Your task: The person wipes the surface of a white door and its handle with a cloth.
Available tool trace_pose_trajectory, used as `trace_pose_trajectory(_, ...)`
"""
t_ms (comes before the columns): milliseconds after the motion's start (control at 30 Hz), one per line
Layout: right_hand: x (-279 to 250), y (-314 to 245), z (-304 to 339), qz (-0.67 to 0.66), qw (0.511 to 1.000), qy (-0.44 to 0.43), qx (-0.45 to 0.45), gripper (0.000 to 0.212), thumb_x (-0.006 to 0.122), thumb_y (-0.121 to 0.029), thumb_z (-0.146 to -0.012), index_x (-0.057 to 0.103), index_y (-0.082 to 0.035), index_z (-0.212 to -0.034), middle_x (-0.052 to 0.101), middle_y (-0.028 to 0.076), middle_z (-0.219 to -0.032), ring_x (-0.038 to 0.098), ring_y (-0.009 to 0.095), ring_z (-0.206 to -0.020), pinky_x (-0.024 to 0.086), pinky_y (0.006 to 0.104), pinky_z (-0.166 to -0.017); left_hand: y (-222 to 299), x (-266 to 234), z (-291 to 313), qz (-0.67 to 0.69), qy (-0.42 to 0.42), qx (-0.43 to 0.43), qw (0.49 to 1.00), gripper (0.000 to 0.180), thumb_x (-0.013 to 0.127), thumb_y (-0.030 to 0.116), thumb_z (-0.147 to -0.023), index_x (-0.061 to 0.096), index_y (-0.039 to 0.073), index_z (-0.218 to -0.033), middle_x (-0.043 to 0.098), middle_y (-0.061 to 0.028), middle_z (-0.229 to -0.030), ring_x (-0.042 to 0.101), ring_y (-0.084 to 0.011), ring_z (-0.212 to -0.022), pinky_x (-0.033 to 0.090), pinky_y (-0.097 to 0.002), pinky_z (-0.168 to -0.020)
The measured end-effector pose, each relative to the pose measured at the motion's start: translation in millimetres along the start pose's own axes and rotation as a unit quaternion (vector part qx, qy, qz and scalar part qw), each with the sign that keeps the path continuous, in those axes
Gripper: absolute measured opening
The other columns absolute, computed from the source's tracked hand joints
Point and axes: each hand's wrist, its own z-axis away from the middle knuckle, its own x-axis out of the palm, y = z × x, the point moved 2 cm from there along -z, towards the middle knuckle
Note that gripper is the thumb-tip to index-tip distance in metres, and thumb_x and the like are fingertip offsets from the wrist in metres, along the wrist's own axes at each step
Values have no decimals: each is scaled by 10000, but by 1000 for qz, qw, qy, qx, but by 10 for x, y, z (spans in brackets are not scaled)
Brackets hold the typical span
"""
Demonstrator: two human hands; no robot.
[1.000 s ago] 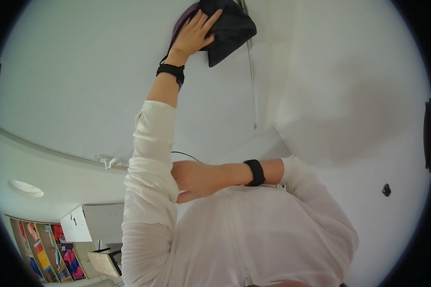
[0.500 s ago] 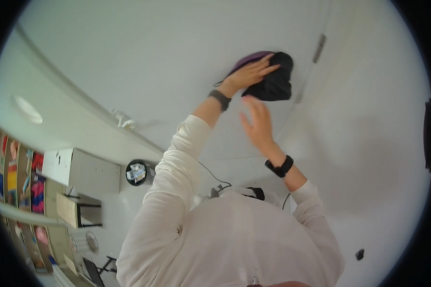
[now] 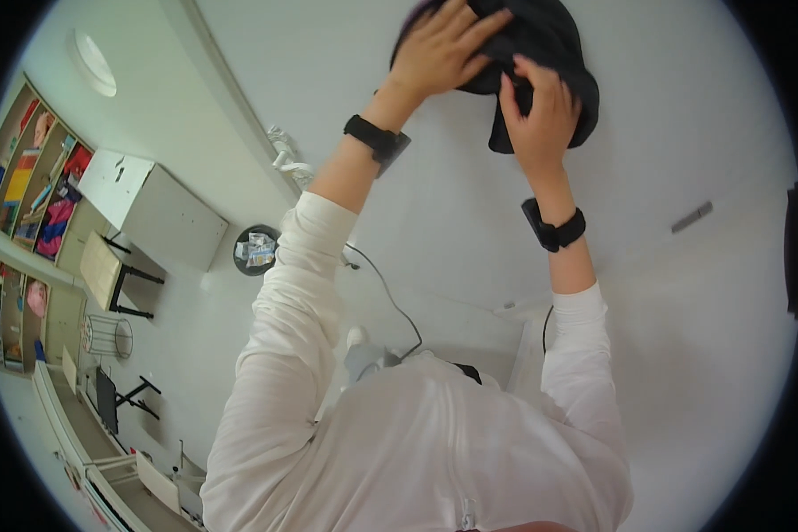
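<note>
A soft black cloth item [image 3: 541, 35] with a purple edge, either a cap or a small bag, is against a large white panel [image 3: 443, 177] at the top of the view. My left hand [image 3: 439, 53] lies on its left part, fingers spread and outstretched. Lower and to the right, my right hand [image 3: 545, 115] has bent fingers and thumb closing on the front fold of the cloth. Motion slightly smears this hand. Part of the cloth runs past the upper rim, and what is under my fingers is hidden. Each wrist wears a black strap.
Left of the panel is a white handle-like fitting [image 3: 288, 160]. A bin with litter [image 3: 257, 250], a white cabinet [image 3: 160, 208], a stool [image 3: 104, 266] and shelves [image 3: 35, 168] stand left. A dark cable [image 3: 395, 297] trails near my feet. A grey metal fitting [image 3: 692, 217] is at right.
Both hands and the black cloth appear higher in the view, and larger. My right hand, apart from the cloth before, now touches it. The camera view has shifted and turned.
</note>
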Motion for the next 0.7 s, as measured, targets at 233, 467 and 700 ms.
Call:
trace_pose_trajectory(233,695,-721,161,-55,994,-94,1,315,653,-216,-744,586,-176,-1049,556,-21,-826,554,163,-646,442,310,-565,-196,162,1222,-55,147,-257,954,588,549,297,-722,434,41,-1239,457,-214,-1176,378,-421,-1151,344,-491,-887)
trace_pose_trajectory(467,895,-914,1261,-255,900,-350,-52,237,615,-136,-754,636,-119,-989,587,2,-749,555,197,-638,452,323,-612,610,791,2519,45,103,-505,856,580,498,286,-749,382,-12,-1233,392,-266,-1224,353,-459,-1121,256,-527,-944)
trace_pose_trajectory(700,1034,-1251,536,-193,944,-247,-98,327,662,-52,-706,625,-136,-1020,541,-3,-700,539,167,-650,449,287,-624,6,478,2029,9,242,-548,801,507,483,290,-814,396,-22,-1204,432,-235,-1153,400,-401,-1063,294,-473,-907)
